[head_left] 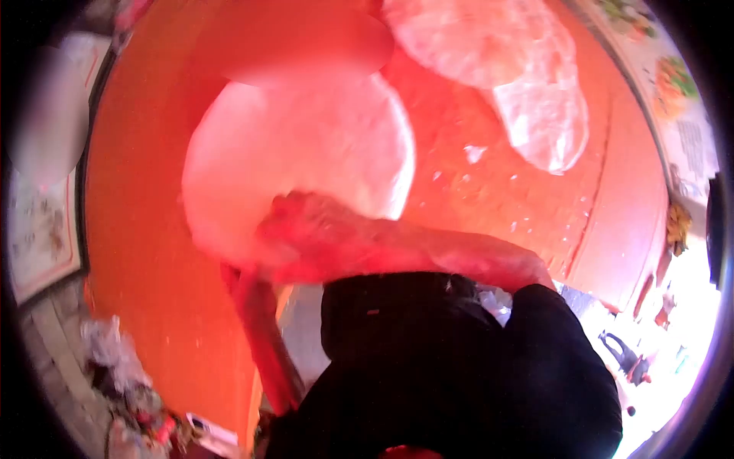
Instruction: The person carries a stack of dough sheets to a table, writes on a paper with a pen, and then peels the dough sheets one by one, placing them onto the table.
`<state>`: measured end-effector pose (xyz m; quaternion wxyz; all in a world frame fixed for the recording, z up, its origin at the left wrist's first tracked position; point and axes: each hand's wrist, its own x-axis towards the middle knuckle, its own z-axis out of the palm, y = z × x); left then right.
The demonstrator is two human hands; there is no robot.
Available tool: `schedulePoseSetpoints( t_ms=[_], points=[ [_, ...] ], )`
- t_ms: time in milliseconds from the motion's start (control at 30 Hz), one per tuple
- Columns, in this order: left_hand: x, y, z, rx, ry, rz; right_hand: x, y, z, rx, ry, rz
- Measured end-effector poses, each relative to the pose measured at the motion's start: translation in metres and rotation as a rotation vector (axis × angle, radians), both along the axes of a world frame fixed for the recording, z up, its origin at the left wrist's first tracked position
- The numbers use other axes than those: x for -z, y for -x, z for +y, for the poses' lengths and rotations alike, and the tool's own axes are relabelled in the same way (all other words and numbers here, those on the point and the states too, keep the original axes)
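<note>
A large round pale flatbread [298, 145] spreads out in front of me in the head view, its surface blurred and brightly lit. My right hand [313, 222] reaches across from the right and lies over its near edge, fingers curled in and closed on the bread. My left hand [256, 264] is at the near left edge of the flatbread, beneath and beside the right hand. Blur and overlap hide its fingers. Several overlapping flatbreads [489, 46] lie at the upper right, one [543, 126] sticking out toward me.
The orange table [160, 306] has small white scraps [474, 154] scattered right of the round. Printed sheets border the table at left and right. Crumpled plastic [115, 352] and clutter lie at lower left. A person [627, 357] is far off at lower right. A blurred patch covers the top.
</note>
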<state>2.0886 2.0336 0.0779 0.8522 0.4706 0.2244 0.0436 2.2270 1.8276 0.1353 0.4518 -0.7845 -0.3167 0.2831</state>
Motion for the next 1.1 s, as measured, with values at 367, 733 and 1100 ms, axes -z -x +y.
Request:
schedulePoseSetpoints(
  t_ms=[367, 733, 1100],
  points=[
    [-0.011, -0.018, -0.012, -0.033, -0.069, -0.010, 0.013, 0.015, 0.026, 0.100, -0.190, -0.149],
    [-0.001, -0.013, -0.003, -0.010, -0.024, 0.036, 0.005, 0.011, 0.023, 0.020, -0.048, 0.047],
    [0.007, -0.013, 0.002, 0.060, -0.151, 0.017, 0.013, 0.009, 0.021, -0.006, 0.012, -0.037]
  ],
)
